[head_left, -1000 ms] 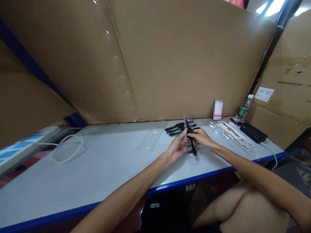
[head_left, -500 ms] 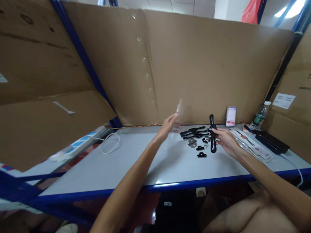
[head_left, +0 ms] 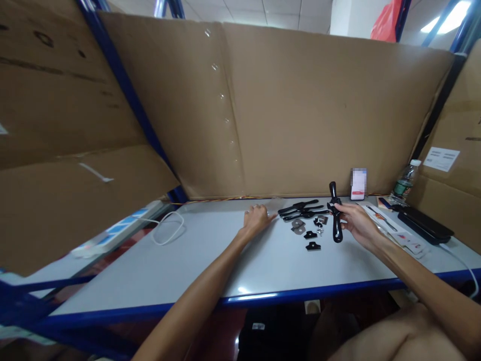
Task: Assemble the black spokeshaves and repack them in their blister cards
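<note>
Far left of the left hand, a white power strip (head_left: 126, 223) with blue panels is lying just beyond the table (head_left: 169, 271), its white cable (head_left: 183, 223) looping onto the tabletop. Cardboard panel (head_left: 319, 110) is standing behind both hands, walling off the back edge.

Just right of the left hand, several black tools (head_left: 308, 214) are lying bunched near its thumb. Between the hands, closer to the right one, grey metal plates (head_left: 299, 230) are overlapping; small shiny pieces (head_left: 319, 232) are lying beside them. Two small black plates (head_left: 313, 246) are sitting slightly nearer the table's front edge, well apart from the left hand. All this is taking up the space between the hands.

Behind the right hand, a phone (head_left: 358, 185) is standing upright. Right of that hand, printed cards (head_left: 404, 240) are lying beside the wrist; a bottle (head_left: 404, 186) is standing farther back and a dark case (head_left: 424, 225) is lying farther right.

Left hand (head_left: 257, 218): low over the table, fingers curling, thumb pointing toward the bunched tools; cannot tell whether it is gripping anything. Right hand (head_left: 349, 218): fingers closing around the middle of a black two-handled tool (head_left: 337, 228), which it is holding nearly upright, a handle extending above and below the grip.
</note>
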The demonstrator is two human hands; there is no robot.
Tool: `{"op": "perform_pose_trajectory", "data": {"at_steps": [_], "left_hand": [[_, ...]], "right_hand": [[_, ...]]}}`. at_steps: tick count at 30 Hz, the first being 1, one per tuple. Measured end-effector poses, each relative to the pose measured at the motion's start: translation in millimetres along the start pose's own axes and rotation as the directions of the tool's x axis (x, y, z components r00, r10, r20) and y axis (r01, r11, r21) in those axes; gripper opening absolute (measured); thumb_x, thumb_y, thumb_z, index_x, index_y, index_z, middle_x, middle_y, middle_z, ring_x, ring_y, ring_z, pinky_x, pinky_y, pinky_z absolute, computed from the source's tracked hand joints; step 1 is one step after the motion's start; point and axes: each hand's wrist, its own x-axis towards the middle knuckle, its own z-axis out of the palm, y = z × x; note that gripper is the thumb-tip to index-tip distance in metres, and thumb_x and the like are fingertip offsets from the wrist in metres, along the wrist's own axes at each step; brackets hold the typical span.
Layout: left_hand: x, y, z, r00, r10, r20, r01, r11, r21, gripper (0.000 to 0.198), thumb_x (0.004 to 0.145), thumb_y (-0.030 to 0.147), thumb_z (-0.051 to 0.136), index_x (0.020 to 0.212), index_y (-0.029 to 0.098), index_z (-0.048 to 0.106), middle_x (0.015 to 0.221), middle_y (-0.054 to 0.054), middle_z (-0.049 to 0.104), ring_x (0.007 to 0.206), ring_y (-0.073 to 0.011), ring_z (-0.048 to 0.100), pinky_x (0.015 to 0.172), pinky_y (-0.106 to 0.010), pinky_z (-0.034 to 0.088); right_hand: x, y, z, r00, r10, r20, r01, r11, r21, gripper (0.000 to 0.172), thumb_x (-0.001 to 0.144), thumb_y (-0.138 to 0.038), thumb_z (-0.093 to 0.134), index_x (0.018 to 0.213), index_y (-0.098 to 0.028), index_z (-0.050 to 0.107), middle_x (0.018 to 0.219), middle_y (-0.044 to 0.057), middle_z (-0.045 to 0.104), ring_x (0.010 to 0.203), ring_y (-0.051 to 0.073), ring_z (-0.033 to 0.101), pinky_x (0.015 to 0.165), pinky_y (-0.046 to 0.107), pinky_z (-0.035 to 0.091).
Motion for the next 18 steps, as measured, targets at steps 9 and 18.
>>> {"op": "perform_pose_trajectory", "data": {"at_steps": [9,18], "left_hand": [[5,-10,-2.8,0.999,-0.035,0.011,0.034,0.995,0.090,0.060,0.088,0.058,0.060,0.116,0.007,0.072,0.128,-0.028,0.063,0.122,-0.0421,0.056,0.096,-0.047,0.045],[-8,-15,-7.7,0.926,0.052,-0.374,-0.079,0.995,-0.060,0.066,0.097,0.043,0.046,0.150,0.005,0.044,0.136,-0.032,0.054,0.128,-0.0459,0.049,0.100,-0.060,0.042]], "right_hand": [[5,12,-5,0.998,0.031,-0.048,-0.033,0.999,-0.037,0.018,0.077,-0.032,0.076,0.079,-0.016,0.067,0.078,0.004,0.070,0.064,0.013,0.057,0.050,0.022,0.035],[5,19,-1,0.998,0.049,-0.035,-0.051,0.995,-0.081,0.011,0.081,-0.025,0.072,0.076,-0.016,0.068,0.081,0.005,0.073,0.068,0.013,0.060,0.062,0.024,0.046]]}}
